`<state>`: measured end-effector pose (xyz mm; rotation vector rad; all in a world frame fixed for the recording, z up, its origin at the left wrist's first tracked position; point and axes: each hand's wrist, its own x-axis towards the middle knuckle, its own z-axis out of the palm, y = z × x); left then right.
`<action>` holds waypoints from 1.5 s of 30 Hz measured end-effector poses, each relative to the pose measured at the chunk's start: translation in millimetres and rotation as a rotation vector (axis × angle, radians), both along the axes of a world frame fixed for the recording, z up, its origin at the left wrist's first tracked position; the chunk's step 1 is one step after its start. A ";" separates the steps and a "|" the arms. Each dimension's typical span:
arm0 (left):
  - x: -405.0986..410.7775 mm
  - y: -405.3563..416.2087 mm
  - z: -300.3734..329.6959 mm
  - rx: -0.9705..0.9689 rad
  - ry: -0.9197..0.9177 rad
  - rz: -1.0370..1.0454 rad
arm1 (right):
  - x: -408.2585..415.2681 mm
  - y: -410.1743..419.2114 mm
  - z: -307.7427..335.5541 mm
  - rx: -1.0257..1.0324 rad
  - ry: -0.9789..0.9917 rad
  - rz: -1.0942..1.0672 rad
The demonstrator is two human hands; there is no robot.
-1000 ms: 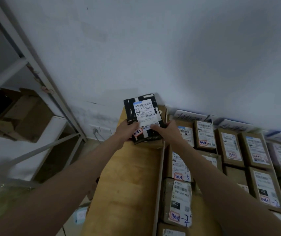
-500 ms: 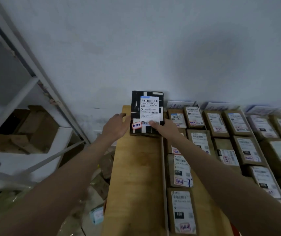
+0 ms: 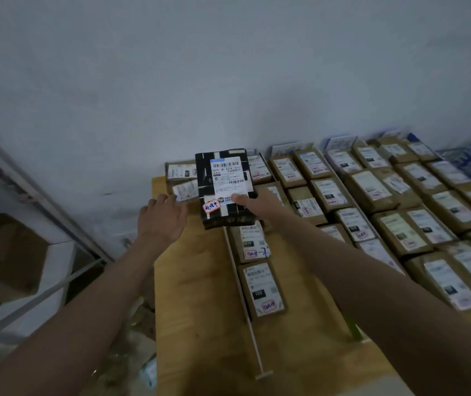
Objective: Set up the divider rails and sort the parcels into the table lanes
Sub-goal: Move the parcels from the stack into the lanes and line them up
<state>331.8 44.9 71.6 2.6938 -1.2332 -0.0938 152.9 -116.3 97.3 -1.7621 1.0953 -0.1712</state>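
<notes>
Black parcel (image 3: 224, 187) sits at the far end of the leftmost lane, label up and square to the viewer, presumably so barcode and red-edged sticker (image 3: 211, 206) stay readable. Right hand (image 3: 257, 202) clamps its near right edge, thumb on top of the label; the grip looks meant to steady or nudge it against the wall-side parcels (image 3: 182, 178). Left hand (image 3: 164, 218) is off the parcel, fingers loosely spread just beside its left face, holding nothing.

White divider rail (image 3: 243, 298) runs lengthwise down the counter (image 3: 194, 310), fencing this mostly bare lane from the packed brown parcels (image 3: 260, 290) to the right. Those lie label-up in rows.

Judgement: placing step nearly complete; lane has room for more.
</notes>
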 end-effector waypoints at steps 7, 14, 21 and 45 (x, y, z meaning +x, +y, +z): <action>-69.8 -35.6 -1.8 0.013 0.010 -0.127 | -87.3 -9.2 3.7 -0.021 0.040 -0.113; -143.0 -64.3 -2.5 0.020 0.048 -0.163 | -169.3 -39.3 2.2 -0.002 0.034 -0.196; -243.0 -82.0 -15.5 0.089 0.047 -0.140 | -270.5 -76.6 -6.7 -0.017 0.024 -0.188; -439.2 -63.9 -57.0 0.195 0.128 -0.065 | -448.7 -80.8 -58.5 0.003 0.092 -0.125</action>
